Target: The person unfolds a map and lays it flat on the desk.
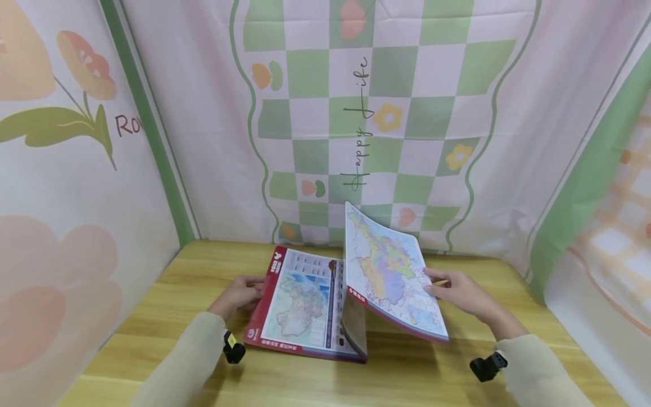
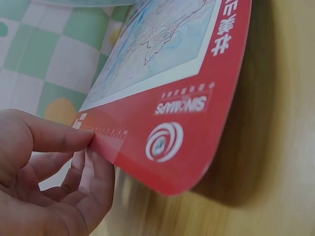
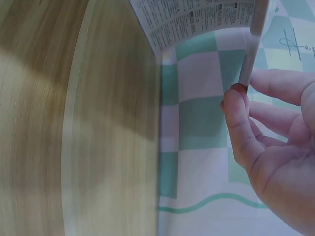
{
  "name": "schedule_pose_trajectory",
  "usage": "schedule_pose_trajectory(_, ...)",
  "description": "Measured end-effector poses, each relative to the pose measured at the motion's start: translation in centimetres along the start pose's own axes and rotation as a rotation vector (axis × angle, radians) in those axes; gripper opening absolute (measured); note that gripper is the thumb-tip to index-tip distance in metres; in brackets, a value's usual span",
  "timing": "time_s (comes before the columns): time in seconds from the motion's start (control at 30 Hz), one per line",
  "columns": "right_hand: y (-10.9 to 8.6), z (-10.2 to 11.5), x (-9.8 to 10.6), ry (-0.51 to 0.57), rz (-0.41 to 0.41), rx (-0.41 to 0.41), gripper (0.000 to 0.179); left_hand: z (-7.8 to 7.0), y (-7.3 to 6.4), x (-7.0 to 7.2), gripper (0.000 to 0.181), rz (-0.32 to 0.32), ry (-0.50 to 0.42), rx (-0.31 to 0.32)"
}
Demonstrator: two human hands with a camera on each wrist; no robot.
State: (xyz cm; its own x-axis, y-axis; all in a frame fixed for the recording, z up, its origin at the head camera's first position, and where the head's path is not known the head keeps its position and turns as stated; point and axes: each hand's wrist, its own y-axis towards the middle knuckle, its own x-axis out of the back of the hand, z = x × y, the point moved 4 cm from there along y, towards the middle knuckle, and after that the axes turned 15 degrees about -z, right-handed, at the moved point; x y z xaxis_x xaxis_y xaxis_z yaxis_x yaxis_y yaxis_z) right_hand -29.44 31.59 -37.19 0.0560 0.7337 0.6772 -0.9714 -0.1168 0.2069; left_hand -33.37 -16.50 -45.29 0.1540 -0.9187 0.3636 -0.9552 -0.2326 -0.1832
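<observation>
A red-bordered folding map lies partly opened over the table, its left part low and flat. The lifted right part slants up, showing a coloured provincial map. At the left red edge, my left hand pinches the border between thumb and fingers; the left wrist view shows this red corner tilted above the wood. My right hand pinches the right edge of the raised part. In the right wrist view, small printed text covers its underside, and the thumb and fingers meet on its thin edge.
The wooden table reaches a checked green-and-white curtain at the back. Floral curtains enclose the left and right sides. A small black camera sits on each wrist, by the sleeves.
</observation>
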Motion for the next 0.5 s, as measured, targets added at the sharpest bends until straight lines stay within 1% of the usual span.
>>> schedule_pose_trajectory(0.13, -0.2, -0.3, 0.4, 0.019, 0.010, -0.014, 0.059, 0.4, 0.4, 0.5, 0.047, -0.007, -0.011, -0.027)
schedule_pose_trajectory(0.2, -0.4, -0.5, 0.7, 0.014, 0.006, -0.018, 0.059, 0.5, 0.5, 0.9, 0.046, -0.022, 0.001, -0.017)
schedule_pose_trajectory(0.3, -0.5, -0.7, 1.1, 0.004, 0.006, -0.021, 0.059, 0.6, 0.5, 1.6, 0.045, -0.026, 0.012, -0.018)
schedule_pose_trajectory(0.4, -0.6, -0.9, 1.5, -0.003, 0.006, -0.018, 0.059, 0.6, 0.3, 2.2, 0.044, -0.033, 0.024, -0.008)
schedule_pose_trajectory(0.5, -0.7, -1.3, 1.8, -0.002, 0.006, -0.014, 0.058, 0.7, 0.5, 2.6, 0.045, -0.049, 0.036, 0.006)
